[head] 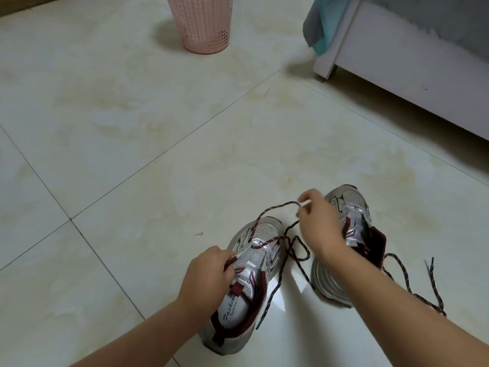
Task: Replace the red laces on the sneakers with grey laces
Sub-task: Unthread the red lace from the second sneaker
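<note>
Lace coming out of the near sneaker

Right hand point(315, 221) is pinching the red lace point(267, 210) by its pale tip, drawing it up and away. Below and nearer, left hand point(209, 271) is pinching the tongue of the near sneaker point(254, 263), steadying it. Pulling along the eyelets' line should be easing it free. Behind the right grip, the second sneaker point(352, 207) is lying unlaced on the floor point(132, 154).
</note>
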`<state>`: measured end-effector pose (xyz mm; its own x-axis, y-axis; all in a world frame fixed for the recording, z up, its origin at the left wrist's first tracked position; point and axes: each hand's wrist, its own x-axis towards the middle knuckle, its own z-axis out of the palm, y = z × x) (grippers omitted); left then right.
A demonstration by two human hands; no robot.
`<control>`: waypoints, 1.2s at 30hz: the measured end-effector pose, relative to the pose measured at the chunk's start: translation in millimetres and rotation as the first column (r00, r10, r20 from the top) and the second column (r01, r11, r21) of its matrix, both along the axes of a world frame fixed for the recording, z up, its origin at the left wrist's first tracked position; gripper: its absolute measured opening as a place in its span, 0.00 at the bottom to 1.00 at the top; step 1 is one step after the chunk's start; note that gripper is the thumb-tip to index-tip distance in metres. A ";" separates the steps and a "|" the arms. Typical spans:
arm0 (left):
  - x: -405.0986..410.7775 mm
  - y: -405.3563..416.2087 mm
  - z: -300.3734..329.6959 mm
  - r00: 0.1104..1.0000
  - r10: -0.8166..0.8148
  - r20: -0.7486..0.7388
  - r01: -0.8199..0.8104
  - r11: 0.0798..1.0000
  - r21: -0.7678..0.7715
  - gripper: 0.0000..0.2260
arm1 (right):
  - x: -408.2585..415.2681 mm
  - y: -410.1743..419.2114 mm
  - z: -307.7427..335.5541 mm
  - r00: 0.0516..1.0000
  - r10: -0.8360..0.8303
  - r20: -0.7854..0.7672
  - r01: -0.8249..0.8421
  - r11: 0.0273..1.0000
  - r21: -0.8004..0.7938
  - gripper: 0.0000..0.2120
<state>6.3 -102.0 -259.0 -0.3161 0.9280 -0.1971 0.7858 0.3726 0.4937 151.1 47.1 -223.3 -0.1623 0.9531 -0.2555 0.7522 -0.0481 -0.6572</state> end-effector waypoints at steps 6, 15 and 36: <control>0.4 1.1 -1.1 1.000 -0.015 -0.015 0.015 1.000 -0.008 0.11 | -33.4 -42.3 -27.0 0.902 0.422 0.090 -0.408 0.902 -0.145 0.13; -1.1 -1.1 -2.1 1.000 -0.003 -0.004 0.003 1.000 -0.005 0.11 | -33.9 -15.7 -6.4 0.956 -0.177 -0.236 0.134 0.973 -0.187 0.08; -0.1 -0.2 -3.6 1.000 -0.004 -0.007 0.004 1.000 -0.002 0.11 | -29.6 -38.9 -21.4 0.847 0.492 0.200 -0.482 0.870 -0.100 0.03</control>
